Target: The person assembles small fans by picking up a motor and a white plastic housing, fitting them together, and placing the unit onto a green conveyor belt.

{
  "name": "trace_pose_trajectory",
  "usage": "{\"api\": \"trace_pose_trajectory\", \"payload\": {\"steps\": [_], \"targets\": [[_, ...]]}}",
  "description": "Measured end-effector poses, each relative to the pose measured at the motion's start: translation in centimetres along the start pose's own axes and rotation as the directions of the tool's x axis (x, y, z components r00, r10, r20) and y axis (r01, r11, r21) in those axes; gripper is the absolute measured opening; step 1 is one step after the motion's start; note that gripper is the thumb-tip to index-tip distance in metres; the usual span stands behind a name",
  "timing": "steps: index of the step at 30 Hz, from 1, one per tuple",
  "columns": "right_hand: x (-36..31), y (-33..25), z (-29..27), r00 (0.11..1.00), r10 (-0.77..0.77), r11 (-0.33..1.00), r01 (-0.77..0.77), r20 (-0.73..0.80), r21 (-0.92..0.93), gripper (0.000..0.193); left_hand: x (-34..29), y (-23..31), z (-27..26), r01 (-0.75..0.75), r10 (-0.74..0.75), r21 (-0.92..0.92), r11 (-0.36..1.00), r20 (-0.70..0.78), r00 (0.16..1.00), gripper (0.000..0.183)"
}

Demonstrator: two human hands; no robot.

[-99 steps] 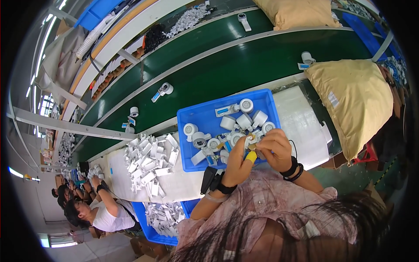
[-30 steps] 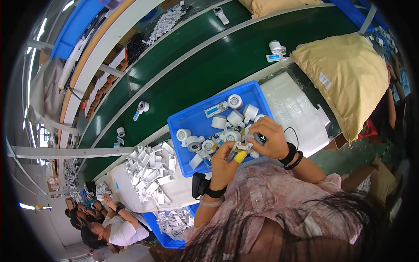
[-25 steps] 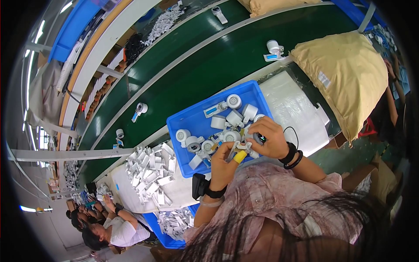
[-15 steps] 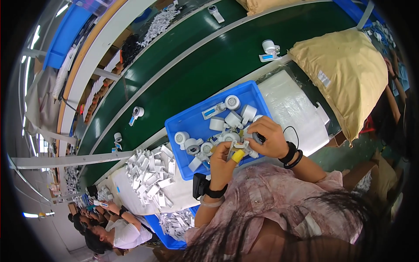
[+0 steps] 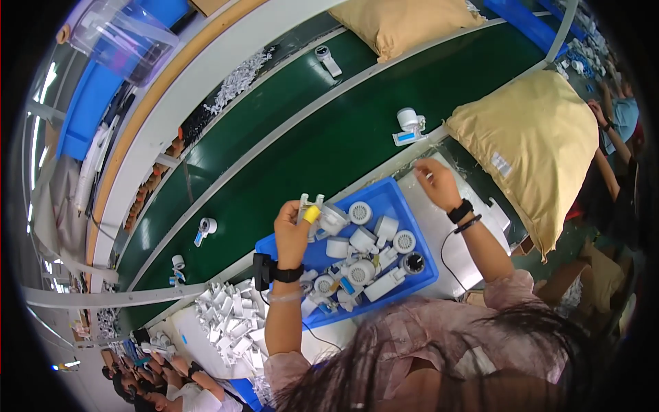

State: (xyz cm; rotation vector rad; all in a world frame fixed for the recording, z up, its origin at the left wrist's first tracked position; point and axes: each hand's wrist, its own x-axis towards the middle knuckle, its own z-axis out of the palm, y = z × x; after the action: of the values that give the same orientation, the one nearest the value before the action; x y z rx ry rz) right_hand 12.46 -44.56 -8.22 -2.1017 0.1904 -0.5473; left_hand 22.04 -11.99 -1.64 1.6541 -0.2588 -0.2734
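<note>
The left hand (image 5: pixel 291 235) pinches a white pronged part (image 5: pixel 311 200) (its lower end hidden by fingers) at the blue bin's (image 5: pixel 395 295) far edge; the right hand's (image 5: pixel 441 185) fingers curl, contents unclear.

The upper edge cut off the far sack (image 5: pixel 405 31), and the lower edge a co-worker's white shirt (image 5: pixel 202 399). Anything in the right hand (image 5: pixel 441 185) was too small to tell.
</note>
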Motion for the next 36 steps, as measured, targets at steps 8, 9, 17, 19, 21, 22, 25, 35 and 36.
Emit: {"api": "trace_pose_trajectory", "payload": {"steps": [8, 9, 17, 19, 21, 22, 25, 35, 36], "targets": [[10.1, 10.1, 2.0, 0.987, -0.109, 0.89, 0.045, -0.117, -0.453, 0.034, 9.8, -11.6, -7.3, 0.054, -0.013, 0.142, 0.988, -0.27, 0.963, 0.02], [10.9, 11.1, 2.7, 0.984, -0.163, 0.84, 0.1, -0.072, -0.534, 0.033, 10.3, -13.1, -8.1, 0.011, 0.077, 0.253, 0.967, -0.333, 0.94, 0.025], [13.0, 11.6, 1.4, 0.955, -0.291, 0.811, 0.281, 0.062, -0.514, 0.022, 9.0, -10.4, -4.9, -0.088, 0.503, 0.843, 0.531, -0.23, 0.833, 0.056], [13.0, 9.6, 1.3, 0.954, -0.289, 0.849, 0.293, 0.078, -0.439, 0.02, 7.5, -9.3, -3.0, -0.132, 0.398, 0.717, 0.684, -0.215, 0.892, 0.051], [12.3, 7.0, 1.6, 0.972, -0.126, 0.974, 0.158, 0.196, -0.159, 0.021, 5.2, -7.0, -0.4, -0.087, 0.178, 0.383, 0.92, -0.208, 0.962, 0.049], [11.6, 5.5, 1.6, 0.971, -0.157, 0.981, 0.175, 0.181, -0.086, 0.023, 4.2, -6.3, 1.0, -0.113, 0.165, 0.326, 0.939, -0.137, 0.977, 0.051], [8.7, -0.4, 0.8, 0.948, -0.043, 0.989, -0.005, 0.315, 0.148, 0.019, 0.7, -2.2, 4.4, -0.356, 0.334, 0.471, 0.807, 0.133, 0.933, 0.058], [-2.2, -11.5, -3.5, 0.576, -0.195, 0.63, -0.546, 0.793, 0.552, 0.01, -6.6, 5.0, 7.6, -0.691, 0.489, 0.487, 0.534, 0.489, 0.722, 0.073], [-2.9, -12.0, -3.7, 0.528, -0.222, 0.641, -0.554, 0.82, 0.531, 0.009, -7.3, 4.7, 7.2, -0.704, 0.464, 0.396, 0.59, 0.547, 0.697, 0.072]]}}
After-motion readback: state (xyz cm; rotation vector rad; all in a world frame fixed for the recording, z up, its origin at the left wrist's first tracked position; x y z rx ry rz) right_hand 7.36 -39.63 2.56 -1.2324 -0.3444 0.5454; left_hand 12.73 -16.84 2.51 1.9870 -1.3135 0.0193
